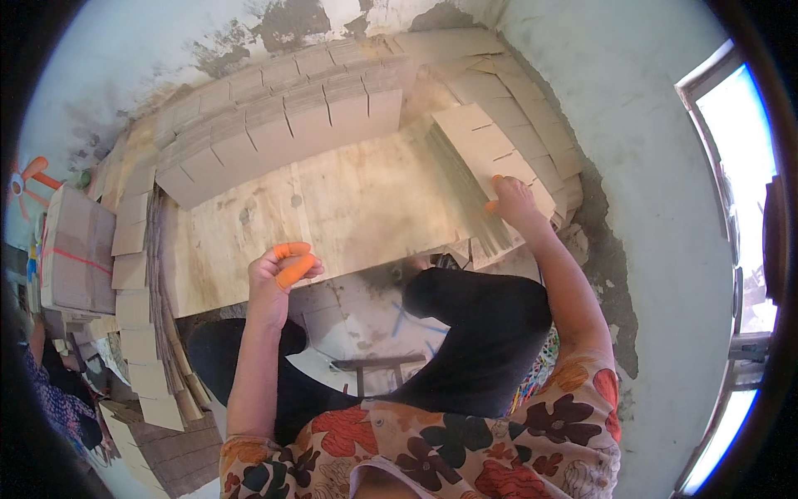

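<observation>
My right hand (515,202) rests on a stack of brown slotted cardboard strips (478,137) at the table's right end. Its orange-covered fingertips are bent over the long edge of the top strip, gripping it. Short dark slits run in from the strip's far side. My left hand (287,268) hovers over the table's near edge, palm inward and fingers half curled. Orange finger covers sit on its thumb and a finger, with a gap between them and nothing visible in the hand.
Upright rows of slotted cardboard (283,121) line the back of the wooden table (332,208). More cardboard pieces (137,291) are piled along the left side, near a cardboard box (79,249) and an orange fan (33,179). Another person (58,391) is partly visible at far left. A wall (665,249) bounds the right.
</observation>
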